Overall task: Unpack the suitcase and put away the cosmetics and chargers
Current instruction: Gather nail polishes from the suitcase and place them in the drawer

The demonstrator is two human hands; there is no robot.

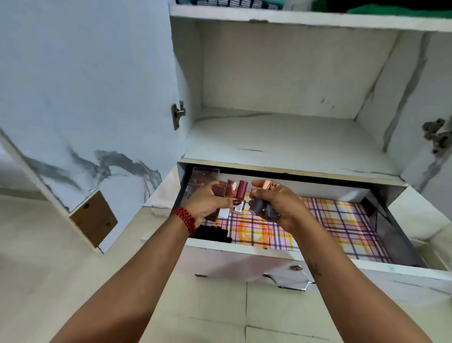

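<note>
Over the open white wooden drawer point(244, 248), the left hand point(210, 202) curls round dark red lipstick tubes point(241, 190). At its three o'clock, the right hand point(278, 205) grips small grey bottles point(256, 207), maybe nail polish.

A home bedroom wardrobe point(293, 73): marble-look doors point(73, 98), folded clothes point(244, 2) above, checked-lined drawer point(342, 220) of cosmetics point(241, 191).

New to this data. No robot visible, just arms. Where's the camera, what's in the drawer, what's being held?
No machine: a person works bare-handed, filmed by one head-worn camera looking down. The cupboard stands open, and its drawer is pulled out, lined with plaid paper. The left hand holds maroon bottles near a clear case at the back left corner. A black item lies at the front. The right hand grips grey-capped bottles and a rose-gold-capped piece.
</note>
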